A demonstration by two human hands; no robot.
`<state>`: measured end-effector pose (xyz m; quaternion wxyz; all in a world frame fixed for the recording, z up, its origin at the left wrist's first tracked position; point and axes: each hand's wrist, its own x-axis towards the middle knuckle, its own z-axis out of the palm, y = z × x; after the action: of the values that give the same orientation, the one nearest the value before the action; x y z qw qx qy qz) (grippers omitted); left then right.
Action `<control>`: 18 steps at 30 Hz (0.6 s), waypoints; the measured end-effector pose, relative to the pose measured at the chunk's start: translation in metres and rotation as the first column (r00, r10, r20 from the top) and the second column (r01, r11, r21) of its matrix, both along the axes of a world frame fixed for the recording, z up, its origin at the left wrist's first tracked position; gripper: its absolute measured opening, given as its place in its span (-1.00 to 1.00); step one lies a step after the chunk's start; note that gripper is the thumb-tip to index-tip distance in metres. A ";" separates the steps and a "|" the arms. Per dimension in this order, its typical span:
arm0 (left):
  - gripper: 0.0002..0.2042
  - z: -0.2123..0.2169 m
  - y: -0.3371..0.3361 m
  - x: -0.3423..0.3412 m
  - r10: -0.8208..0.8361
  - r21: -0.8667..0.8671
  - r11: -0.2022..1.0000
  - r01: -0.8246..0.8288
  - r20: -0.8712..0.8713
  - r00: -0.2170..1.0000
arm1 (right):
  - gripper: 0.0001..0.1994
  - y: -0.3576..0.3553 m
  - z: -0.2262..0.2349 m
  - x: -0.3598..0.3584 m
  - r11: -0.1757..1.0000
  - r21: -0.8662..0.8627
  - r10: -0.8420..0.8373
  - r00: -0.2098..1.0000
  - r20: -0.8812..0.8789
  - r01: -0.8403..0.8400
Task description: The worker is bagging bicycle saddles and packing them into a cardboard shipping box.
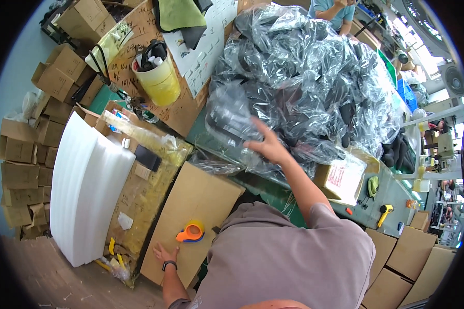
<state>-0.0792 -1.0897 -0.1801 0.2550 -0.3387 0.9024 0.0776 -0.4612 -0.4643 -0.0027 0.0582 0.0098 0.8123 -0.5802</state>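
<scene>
My left hand lies with fingers spread on a flat closed cardboard box. An orange and blue tape dispenser rests on the same box, a little beyond that hand. My right arm stretches over the green bench toward a large heap of dark items in clear plastic bags. The right hand has its fingers apart, beside one bagged item at the heap's left edge. That bag is smeared by motion. No grip on it shows, though some fingertips are blurred.
White foam sheets stand at the left, beside a tape-covered surface with a dark phone. A yellow bucket holds tools. An open carton and a yellow heat gun are at the right. Another person sits beyond the heap.
</scene>
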 end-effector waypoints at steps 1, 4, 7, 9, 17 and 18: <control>0.39 -0.001 0.002 0.007 0.031 0.015 0.999 -0.031 0.006 0.999 | 0.02 0.009 0.040 -0.005 0.992 0.012 -0.124 0.986 -0.116 0.126; 0.38 0.001 0.004 0.016 0.047 -0.003 0.999 -0.047 0.016 0.999 | -0.04 0.056 0.113 -0.063 0.876 -0.036 -0.465 0.824 -0.324 0.480; 0.35 -0.013 -0.004 0.011 -0.037 -0.034 0.999 0.038 0.022 0.999 | 0.08 0.155 0.121 -0.162 0.639 0.029 -0.552 0.485 -0.678 0.768; 0.32 -0.021 -0.004 -0.014 -0.080 0.021 0.997 0.081 -0.017 0.997 | 0.09 0.236 0.106 -0.208 0.410 0.096 -0.455 0.294 -0.841 0.907; 0.36 -0.019 0.003 0.014 0.056 -0.031 0.998 -0.057 -0.011 0.998 | -0.59 0.004 0.008 -0.089 0.995 0.095 0.016 0.999 -0.047 -0.011; 0.37 -0.021 -0.004 0.007 0.028 -0.021 0.999 -0.028 -0.007 1.000 | -0.51 -0.026 -0.046 -0.063 0.953 -0.140 0.291 0.937 0.195 -0.267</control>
<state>-0.0718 -1.0934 -0.2007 0.2471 -0.3538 0.8991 0.0729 -0.5238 -0.4904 -0.0484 0.2272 -0.0468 0.7609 -0.6060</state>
